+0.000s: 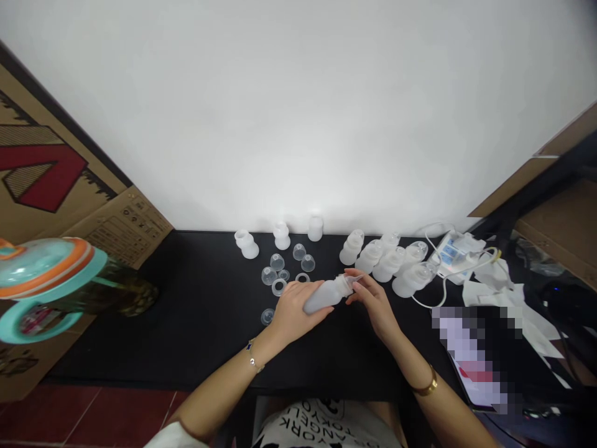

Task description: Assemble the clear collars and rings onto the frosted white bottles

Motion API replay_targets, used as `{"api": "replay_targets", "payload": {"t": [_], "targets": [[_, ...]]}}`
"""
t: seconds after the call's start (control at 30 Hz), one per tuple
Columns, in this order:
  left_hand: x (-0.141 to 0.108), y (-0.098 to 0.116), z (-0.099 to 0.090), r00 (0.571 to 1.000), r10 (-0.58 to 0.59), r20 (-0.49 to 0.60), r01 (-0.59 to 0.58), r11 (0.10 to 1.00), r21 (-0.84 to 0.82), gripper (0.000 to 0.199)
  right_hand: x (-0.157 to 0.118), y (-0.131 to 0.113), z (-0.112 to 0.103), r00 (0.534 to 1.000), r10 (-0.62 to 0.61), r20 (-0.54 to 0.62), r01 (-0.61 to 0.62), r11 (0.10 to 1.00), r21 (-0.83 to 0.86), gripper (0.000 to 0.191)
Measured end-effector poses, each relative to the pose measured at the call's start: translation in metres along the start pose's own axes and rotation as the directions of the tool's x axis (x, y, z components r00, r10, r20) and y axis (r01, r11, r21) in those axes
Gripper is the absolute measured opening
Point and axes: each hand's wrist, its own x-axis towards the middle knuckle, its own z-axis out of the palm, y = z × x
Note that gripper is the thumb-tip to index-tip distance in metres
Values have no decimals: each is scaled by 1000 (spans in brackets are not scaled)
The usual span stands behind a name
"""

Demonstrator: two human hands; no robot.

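Left fingers: the left hand's point(293, 314) fingers point(319, 309) lie pressed together and wrap the body of a frosted plastic bottle point(326, 297), with the thumb out of sight behind it.

Right fingers: the right hand's point(375, 305) thumb and fingers point(357, 286) pinch the bottle's neck from the side, with the fingertips close together.

Bottle: it lies nearly level between the two hands, above the table, neck toward the right hand; a thin clear piece sticks out at the neck.

Just beside the hands: clear plastic cups point(277, 262) and clear rings point(278, 287) sit left of the bottle's neck, and one more cup point(267, 316) lies close to the left hand.

Further along the table: more frosted bottles point(387, 262) stand in a cluster right of the right hand, and three frosted pieces point(282, 236) stand along the wall side.

Table: the black table point(140, 336) carries it all, and a white corded device point(454, 255) sits at its right end.

Wrists: a thin bracelet point(254, 358) circles the left wrist, a gold bangle point(426, 386) the right.

Left edge: a teal-and-orange plastic lid point(46, 267) shows close to the camera, in front of a cardboard box point(46, 168).
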Motion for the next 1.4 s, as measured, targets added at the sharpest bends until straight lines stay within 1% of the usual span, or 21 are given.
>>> {"api": "replay_targets", "payload": {"t": [0.07,0.23,0.37,0.63,0.77,1.07,1.23,1.4], "targets": [[1,1,-1,1000,-20,3,20,1000,-21,45,0,-2,0,1000,10,11,-11,999,49,38],[2,2,-3,998,-58,7,58,997,-49,45,-1,-8,1,998,32,47,-36,996,84,29],[1,2,-3,997,-73,19,74,995,-63,45,-2,-8,2,998,40,38,-43,995,95,27],[1,2,-3,997,-71,26,72,996,-58,45,0,-2,-2,1000,29,8,-30,996,88,23],[1,2,-3,998,-56,18,56,997,-50,46,0,-1,-3,1000,28,9,-28,996,79,24],[1,2,-3,998,-47,36,49,997,-52,46,2,1,-2,998,43,-35,-42,999,34,32],[1,2,-4,999,-40,31,41,998,-50,46,1,0,-1,999,24,-27,-23,998,50,29],[0,1,-3,998,-53,26,54,997,-49,46,0,-2,-1,1000,16,13,-16,998,54,28]]}}
